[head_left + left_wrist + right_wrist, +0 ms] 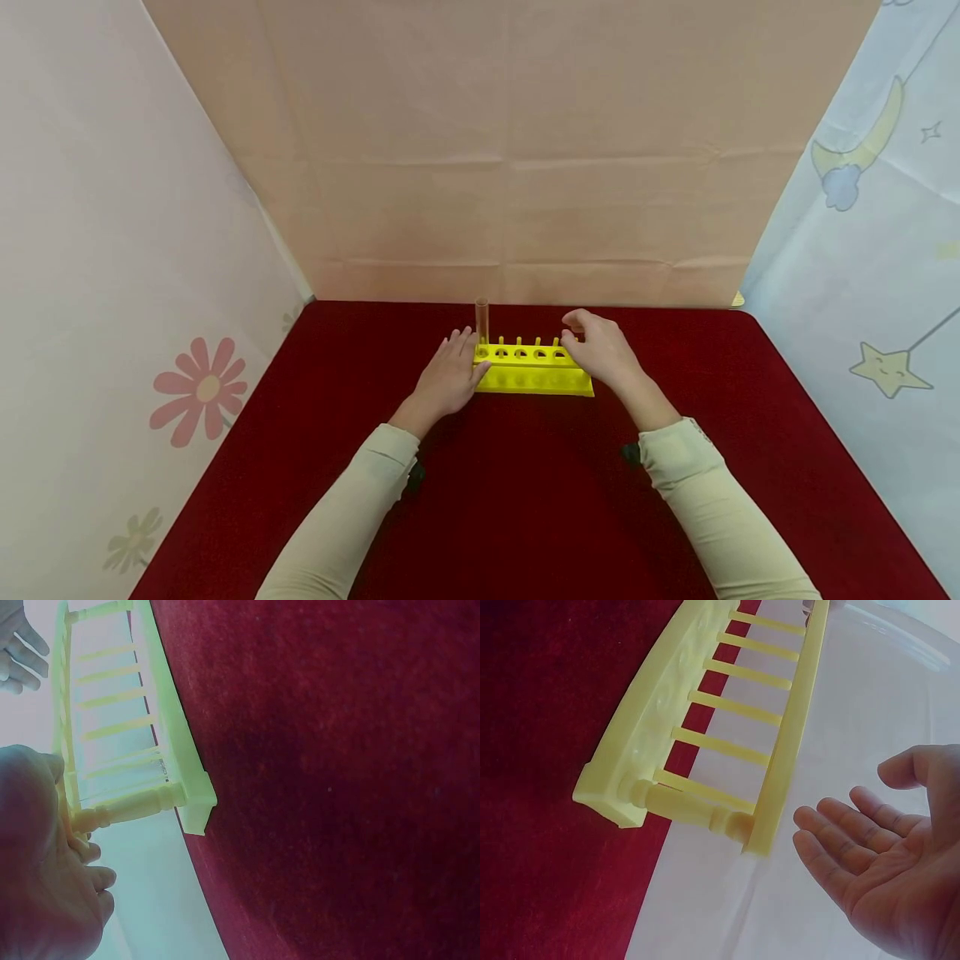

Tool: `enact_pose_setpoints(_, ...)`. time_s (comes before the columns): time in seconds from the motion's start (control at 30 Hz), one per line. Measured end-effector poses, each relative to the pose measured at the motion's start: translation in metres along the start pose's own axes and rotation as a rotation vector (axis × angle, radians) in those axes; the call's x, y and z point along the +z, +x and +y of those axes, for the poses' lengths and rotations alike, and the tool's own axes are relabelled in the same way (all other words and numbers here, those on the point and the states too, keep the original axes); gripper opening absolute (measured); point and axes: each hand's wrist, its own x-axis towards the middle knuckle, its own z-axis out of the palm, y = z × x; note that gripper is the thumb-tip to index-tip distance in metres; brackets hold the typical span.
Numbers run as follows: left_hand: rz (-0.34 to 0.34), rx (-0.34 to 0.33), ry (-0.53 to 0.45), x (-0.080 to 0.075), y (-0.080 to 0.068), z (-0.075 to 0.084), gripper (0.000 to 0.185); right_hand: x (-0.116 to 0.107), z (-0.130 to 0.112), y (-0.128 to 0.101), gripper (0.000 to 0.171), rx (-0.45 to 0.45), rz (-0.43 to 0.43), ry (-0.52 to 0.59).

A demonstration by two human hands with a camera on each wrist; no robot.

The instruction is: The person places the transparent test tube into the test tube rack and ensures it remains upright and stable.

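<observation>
Yellow test-tube rack (534, 368) standing near the middle of the red cloth table (525, 500), long side facing the person. One clear test tube (482, 321) upright in the leftmost hole; the remaining holes visible from the head view appear unfilled.

Left hand (448, 379) against the rack's left end, fingers straight and close together, thumb side touching the plastic. Left wrist view: fingers (71, 817) pressed on the end post, no wrap around it. Steadying contact rather than a grip.

Right hand (603, 350) at the rack's right end, above the top bar. Right wrist view: palm open, fingers (840, 844) loosely spread and slightly bent, holding nothing, just beside the rack (705, 727) but apart from it. Contact with the rack from the head view: cannot tell, knuckles hide the fingertips.

Risks, as judged from this layout:
- Rack light and narrow; a one-sided push from the left hand likely to slide it along the cloth or tilt it toward the right.
- Tube tall, seated only in its hole; a jolt to the rack could rock it or tip it out.
- Left fingers close to the tube; a careless lift could knock the glass.
- Cloth surface soft, so uneven footing possible if the rack shifts.
</observation>
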Motion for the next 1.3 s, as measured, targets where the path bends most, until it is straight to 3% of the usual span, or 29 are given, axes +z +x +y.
enact_pose_setpoints(1.3, -0.007, -0.023, -0.015, -0.004, -0.004, -0.003, 0.072, -0.013, 0.027, -0.005, 0.042, 0.063, 0.007, -0.006)
